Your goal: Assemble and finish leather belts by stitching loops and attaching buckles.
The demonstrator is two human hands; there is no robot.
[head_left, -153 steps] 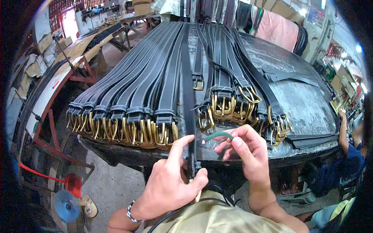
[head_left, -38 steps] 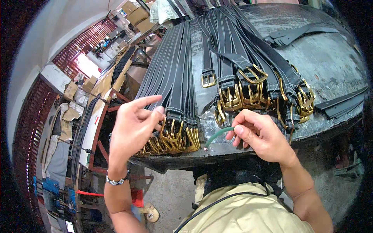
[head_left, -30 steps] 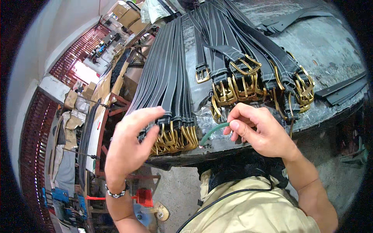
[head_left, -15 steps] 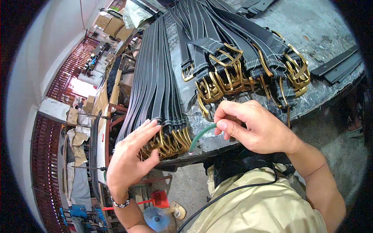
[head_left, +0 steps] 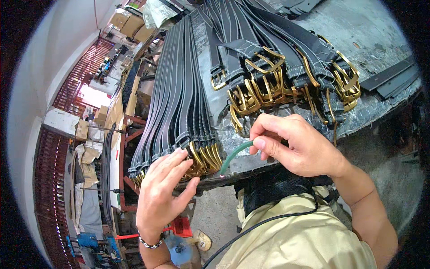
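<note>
My right hand [head_left: 300, 145] pinches a thin green curved tool [head_left: 233, 154] between thumb and fingers, just in front of the table's near edge. My left hand [head_left: 163, 193] is flat with fingers apart, its fingertips resting on the brass buckles [head_left: 204, 158] at the ends of a neat row of black leather belts [head_left: 179, 103]. A second, looser pile of black belts with brass buckles [head_left: 277, 85] lies on the table behind my right hand.
The grey worn table [head_left: 380, 40] carries loose black strips [head_left: 394, 80] at its right edge. To the left are a red metal frame [head_left: 127, 170], cardboard boxes [head_left: 130, 24] and shelving. A red object [head_left: 181, 226] lies on the floor below.
My left hand came down from the air onto the buckle ends of the neat belt row. The view has swung left and tilted. My right hand kept hold of the green tool.
</note>
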